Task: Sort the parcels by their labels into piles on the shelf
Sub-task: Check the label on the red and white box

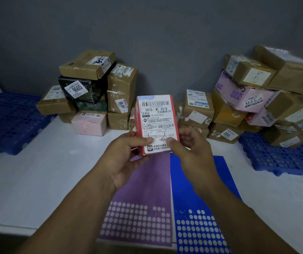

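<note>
Entry: you held one small parcel (156, 123) upright in both hands, label toward you, above the near half of the white shelf (37, 171) and clear of it.

Grip: your left hand (123, 154) gripped the lower left edge, thumb laid across the label's bottom corner. Your right hand (189, 149) gripped the lower right edge, thumb on the front face, with the other fingers (185, 136) curled behind. Both hands were closed round the box; neither was free.

Handling (judged): a stiff little carton with red edges, light enough that a lower-edge grip kept it upright. The label paper looked smooth, so a hold on the side faces would be surer than one on the label. The print read 501E M1 A21B. The handwritten mark beneath was partly under your thumbs, possibly "1-2", not certain.

Position: the parcel sat between the left pile (92, 92) and the right pile (257, 99), in front of both and apart from either. It was over the purple sheet (145, 189) and blue sheet (192, 198) lying on the shelf.
</note>
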